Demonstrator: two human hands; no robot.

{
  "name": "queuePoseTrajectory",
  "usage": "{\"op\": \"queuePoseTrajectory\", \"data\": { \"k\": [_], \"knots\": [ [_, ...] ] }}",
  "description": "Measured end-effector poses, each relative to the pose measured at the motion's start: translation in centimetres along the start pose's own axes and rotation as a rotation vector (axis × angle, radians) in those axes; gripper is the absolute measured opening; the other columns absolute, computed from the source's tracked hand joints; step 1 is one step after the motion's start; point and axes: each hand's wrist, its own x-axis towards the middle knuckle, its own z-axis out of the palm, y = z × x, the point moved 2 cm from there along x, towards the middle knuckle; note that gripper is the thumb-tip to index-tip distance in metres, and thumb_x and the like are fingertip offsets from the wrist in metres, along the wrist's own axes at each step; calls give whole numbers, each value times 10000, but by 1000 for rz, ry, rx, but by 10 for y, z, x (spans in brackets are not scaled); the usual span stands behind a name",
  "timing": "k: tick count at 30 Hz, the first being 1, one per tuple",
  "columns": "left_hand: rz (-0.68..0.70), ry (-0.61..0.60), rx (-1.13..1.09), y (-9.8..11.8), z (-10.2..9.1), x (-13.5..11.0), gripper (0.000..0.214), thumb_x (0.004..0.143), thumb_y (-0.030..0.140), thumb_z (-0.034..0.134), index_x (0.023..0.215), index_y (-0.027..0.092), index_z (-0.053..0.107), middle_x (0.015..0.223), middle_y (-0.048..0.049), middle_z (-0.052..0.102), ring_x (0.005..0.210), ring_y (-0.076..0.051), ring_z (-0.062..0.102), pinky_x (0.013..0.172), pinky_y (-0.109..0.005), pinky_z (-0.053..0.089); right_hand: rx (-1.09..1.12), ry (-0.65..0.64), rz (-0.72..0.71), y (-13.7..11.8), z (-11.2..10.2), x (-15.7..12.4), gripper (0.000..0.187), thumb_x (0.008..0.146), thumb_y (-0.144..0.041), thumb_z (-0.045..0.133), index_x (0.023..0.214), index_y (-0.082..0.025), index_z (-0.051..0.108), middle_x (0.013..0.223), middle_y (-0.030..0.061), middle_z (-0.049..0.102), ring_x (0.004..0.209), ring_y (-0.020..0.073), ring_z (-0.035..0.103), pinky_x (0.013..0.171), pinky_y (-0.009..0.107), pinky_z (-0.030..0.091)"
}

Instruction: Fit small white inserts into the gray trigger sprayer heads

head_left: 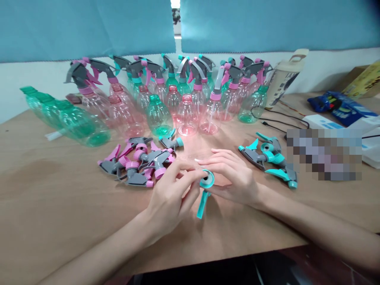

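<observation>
A turquoise-collared trigger spray head [210, 183] is held between my hands, its collar opening facing me and its turquoise trigger pointing down toward the table. My right hand [233, 176] is closed around its far side, with the upper fingers stretched out. At the collar's left rim, the thumb and fingertips of my left hand [175, 192] are pinched together; whether they also hold something small is hidden. Left of my hands lies a pile of pink-and-grey spray heads [135, 166]. Several turquoise-and-grey spray heads [261, 156] lie to the right, and a single turquoise one [175, 142] rests beyond my left hand.
Behind stand open pink bottles [187, 118] and green bottles [157, 114], with capped spray bottles [233, 95] at the back. Green bottles [80, 122] line the left. At right are a black cable [282, 114], a blue packet [341, 107], a carton [286, 77] and a blurred patch.
</observation>
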Motion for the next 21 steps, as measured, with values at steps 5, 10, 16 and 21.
{"op": "queuePoseTrajectory", "data": {
  "k": [5, 10, 16, 21],
  "knots": [
    [-66, -47, -85, 0, 2, -1, 191, 888, 69, 477, 1025, 163, 570, 980, -59, 541, 861, -129, 548, 727, -251, 504, 31, -2, 11, 1, 1, 1, 284, 744, -207, 688, 1000, -191, 565, 928, 97, 731, 909, 233, 684, 886, 457, 523],
    [-121, -74, -119, 0, 4, -2, 170, 877, 92, 497, 1010, 184, 552, 1014, -56, 523, 905, -149, 540, 763, -284, 507, 62, -22, 44, 0, 3, 0, 262, 746, -201, 673, 982, -182, 561, 911, 89, 723, 906, 219, 679, 950, 483, 481],
    [-132, -135, -84, -1, 1, 2, 148, 862, 79, 482, 958, 183, 526, 973, -37, 493, 789, -123, 522, 707, -267, 496, 57, -41, 24, -1, 5, 0, 262, 773, -177, 632, 1019, -198, 545, 878, 59, 716, 911, 218, 673, 970, 500, 460],
    [-73, -174, -4, -1, -5, 6, 116, 869, 92, 475, 943, 166, 525, 945, -47, 488, 822, -140, 518, 704, -272, 477, 117, -41, 16, 0, 5, 0, 244, 770, -156, 641, 997, -188, 559, 831, 53, 695, 842, 203, 662, 776, 366, 554]
  ]
}}
